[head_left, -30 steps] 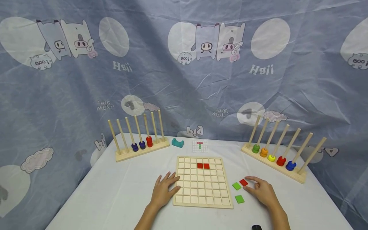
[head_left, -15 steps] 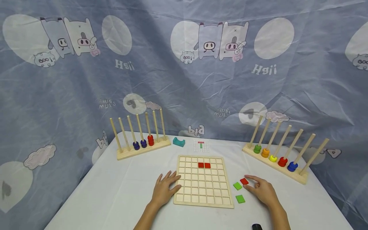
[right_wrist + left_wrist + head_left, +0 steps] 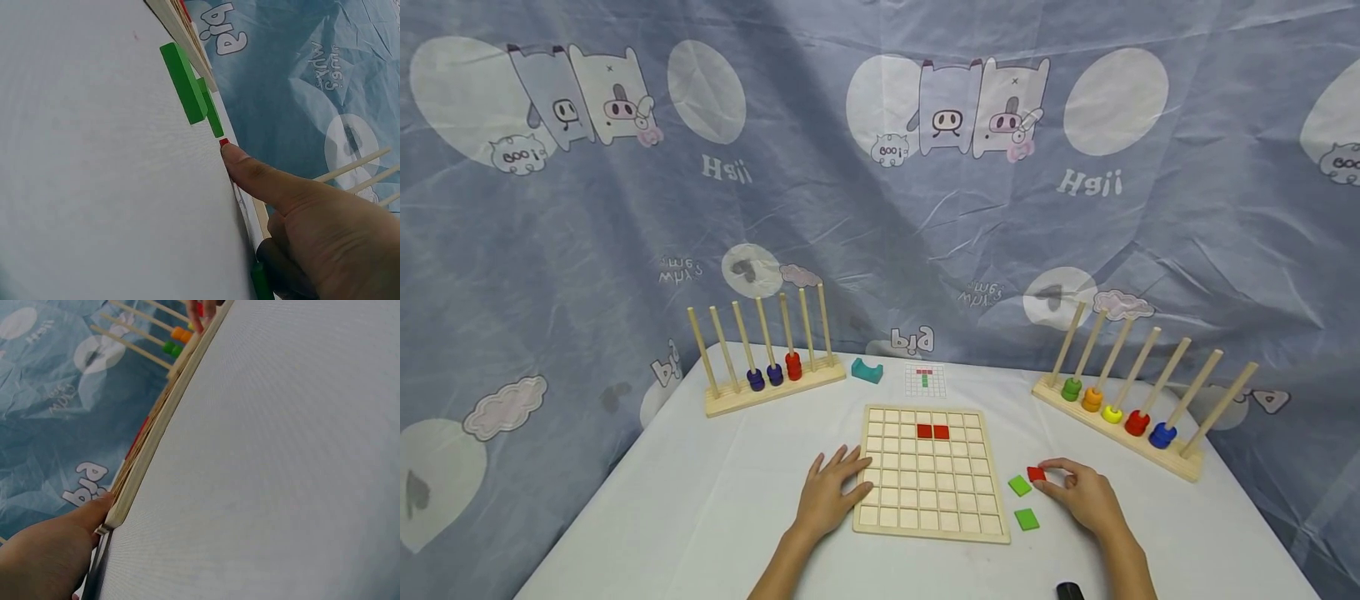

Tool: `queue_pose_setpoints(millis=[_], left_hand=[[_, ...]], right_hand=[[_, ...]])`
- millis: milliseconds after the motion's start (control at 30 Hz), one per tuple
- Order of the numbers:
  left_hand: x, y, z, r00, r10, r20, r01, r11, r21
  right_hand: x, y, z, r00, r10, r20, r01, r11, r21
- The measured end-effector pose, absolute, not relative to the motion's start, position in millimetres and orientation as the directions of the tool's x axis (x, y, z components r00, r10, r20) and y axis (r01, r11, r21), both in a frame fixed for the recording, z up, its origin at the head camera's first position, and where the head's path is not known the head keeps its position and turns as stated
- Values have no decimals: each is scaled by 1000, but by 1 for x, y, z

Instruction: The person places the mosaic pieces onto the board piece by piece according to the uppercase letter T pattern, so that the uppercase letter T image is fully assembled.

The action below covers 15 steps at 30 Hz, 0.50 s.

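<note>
A wooden grid board (image 3: 917, 498) lies on the white table, with two red square tiles (image 3: 942, 432) side by side in its second row from the far edge. My left hand (image 3: 826, 493) rests at the board's left edge, fingers spread, the thumb and fingertips on its rim. Right of the board, my right hand (image 3: 1088, 497) pinches a loose red tile (image 3: 1035, 473) between thumb and index finger, low at the table. Close by lie two green tiles, one beside the red tile (image 3: 1019, 486) and a nearer green tile (image 3: 1027, 519). In the right wrist view the thumb covers most of the red tile (image 3: 224, 142).
A peg rack (image 3: 775, 395) with blue and red beads stands back left, another peg rack (image 3: 1120, 423) with coloured beads back right. Behind the board lie a teal curved block (image 3: 867, 372) and a grid card (image 3: 925, 388). A black object (image 3: 1070, 591) sits at the near edge.
My right thumb and index finger have closed from apart onto the red tile's edges. The left hand stays on the board. The whole head view has shifted slightly.
</note>
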<state>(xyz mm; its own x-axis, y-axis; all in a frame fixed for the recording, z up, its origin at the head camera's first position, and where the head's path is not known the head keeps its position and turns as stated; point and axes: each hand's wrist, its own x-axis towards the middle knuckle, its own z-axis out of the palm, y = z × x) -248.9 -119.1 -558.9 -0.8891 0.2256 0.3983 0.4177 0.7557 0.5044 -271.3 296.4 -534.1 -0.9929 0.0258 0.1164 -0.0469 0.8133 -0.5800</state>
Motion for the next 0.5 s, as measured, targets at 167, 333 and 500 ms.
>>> queue_pose_setpoints(millis=[167,333,500], left_hand=[[-248,-119,-559,-892,223,394,413,759,503],[-248,-119,-559,-888,223,402,417,759,499],[-249,-119,-560,-885,226,407,421,760,495]], right_hand=[[-271,296,-533,-993,41,114,-34,808,-588],[-269,292,-526,-994,50,96,-20,791,-612],[-268,283,-519,-995,20,95,-44,781,-623]])
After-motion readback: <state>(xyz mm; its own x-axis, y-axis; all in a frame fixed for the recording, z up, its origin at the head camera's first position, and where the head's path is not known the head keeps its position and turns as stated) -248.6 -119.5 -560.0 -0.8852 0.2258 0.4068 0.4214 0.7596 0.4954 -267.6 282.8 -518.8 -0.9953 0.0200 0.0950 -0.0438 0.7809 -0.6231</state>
